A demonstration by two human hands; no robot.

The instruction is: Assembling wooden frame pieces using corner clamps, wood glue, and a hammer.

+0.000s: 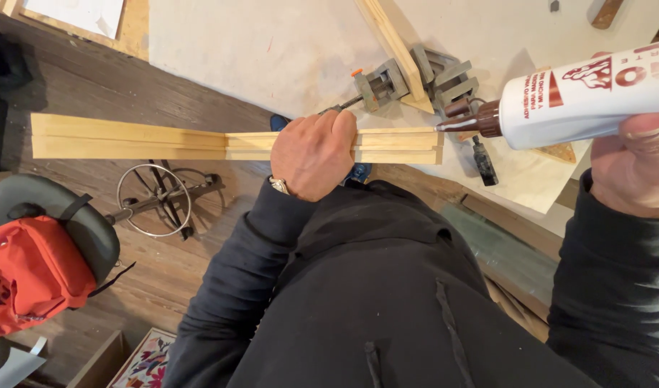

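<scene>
Dark floorboards lay under a pale desk (272, 50) whose edge the person faced. Left hand (314, 154) was clamped fingers-over around a bundle of pale wood strips (128, 136), pinning them flat. Right hand (635, 169), at three o'clock, was wrapped tight around a white glue bottle (588, 97), its brown nozzle (469, 121) touching the strips' right end. Best practice, I judged: keep the ends flush, squeeze gently, run a thin bead. A grey corner clamp (416, 79) sat at twelve o'clock, an orange bag (28, 273) at eight.
</scene>
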